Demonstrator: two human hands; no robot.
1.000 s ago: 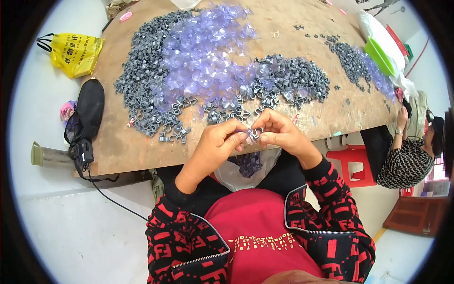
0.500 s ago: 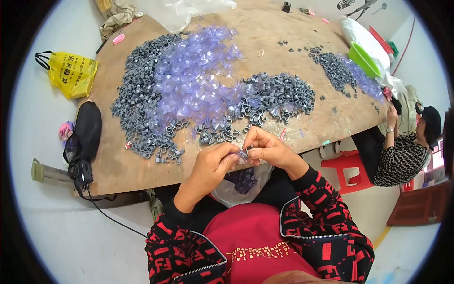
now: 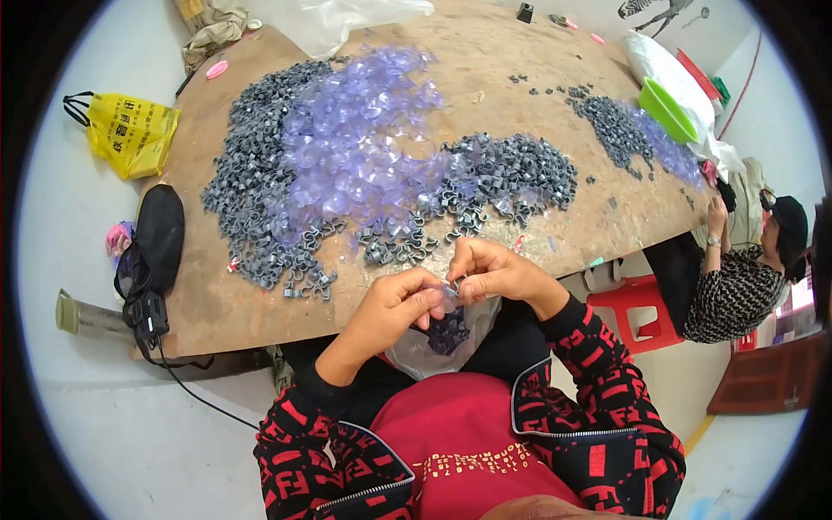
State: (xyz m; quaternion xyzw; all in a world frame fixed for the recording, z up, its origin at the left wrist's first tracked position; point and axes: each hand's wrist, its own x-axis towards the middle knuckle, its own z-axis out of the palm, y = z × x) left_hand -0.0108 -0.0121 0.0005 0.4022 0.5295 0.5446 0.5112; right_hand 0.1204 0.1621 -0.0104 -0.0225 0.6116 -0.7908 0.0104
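Observation:
My left hand point(image 3: 400, 305) pinches a clear purplish suction cup point(image 3: 448, 301) between thumb and fingers, just past the table's near edge. Close against it, my right hand point(image 3: 496, 270) pinches a small grey plastic clip point(image 3: 459, 282), mostly covered by the fingertips. The two pieces meet; whether they are joined I cannot tell. Below my hands, a clear plastic bag point(image 3: 412, 357) in my lap holds dark purple-grey pieces point(image 3: 447, 333). Beyond my hands spread a heap of clear purplish suction cups point(image 3: 355, 139) and heaps of grey clips point(image 3: 251, 165), point(image 3: 520, 173).
A co-worker point(image 3: 737, 286) sits at the right by a red stool point(image 3: 637, 316). Near them are smaller clip and cup heaps, a green basin point(image 3: 667, 110) and a white sack point(image 3: 650, 61). At left are a yellow bag point(image 3: 132, 134), a black case point(image 3: 162, 230) and a bottle point(image 3: 95, 318).
Both hands have shifted slightly right. The left hand has turned and dropped a little, so the suction cup shows more plainly below the clip.

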